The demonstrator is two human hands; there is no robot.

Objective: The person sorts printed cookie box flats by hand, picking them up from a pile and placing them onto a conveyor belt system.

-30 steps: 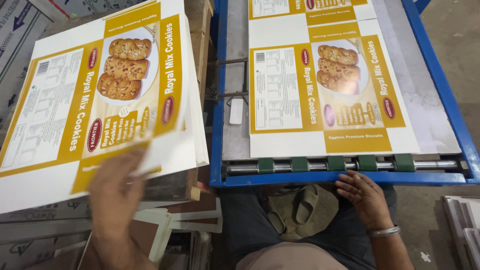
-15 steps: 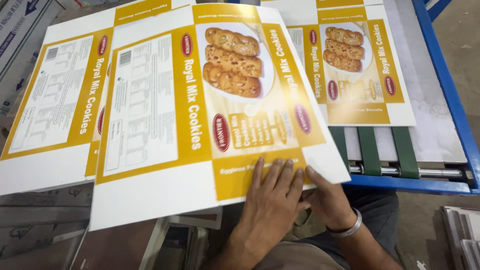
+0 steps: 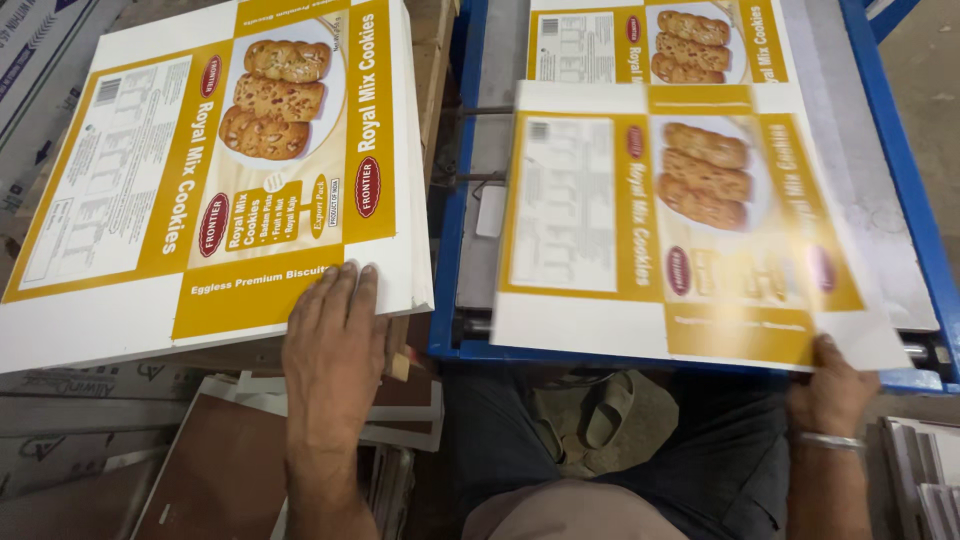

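Observation:
My left hand lies flat on the near edge of a stack of printed sheets, white and yellow flat cartons with biscuit pictures, at the left. My right hand grips the near right corner of a single printed sheet, blurred, lying over the blue-framed machine table. Farther up that table lies another printed sheet, partly covered by the one I hold.
Brown and white card sheets lie piled below the stack at the lower left. More sheets stand at the lower right. My lap and a sandalled foot show under the table's front rail. A grey floor is at the far right.
The sheet that both hands held over the middle has gone right onto the machine table with my right hand. My left hand went back to the stack's near edge.

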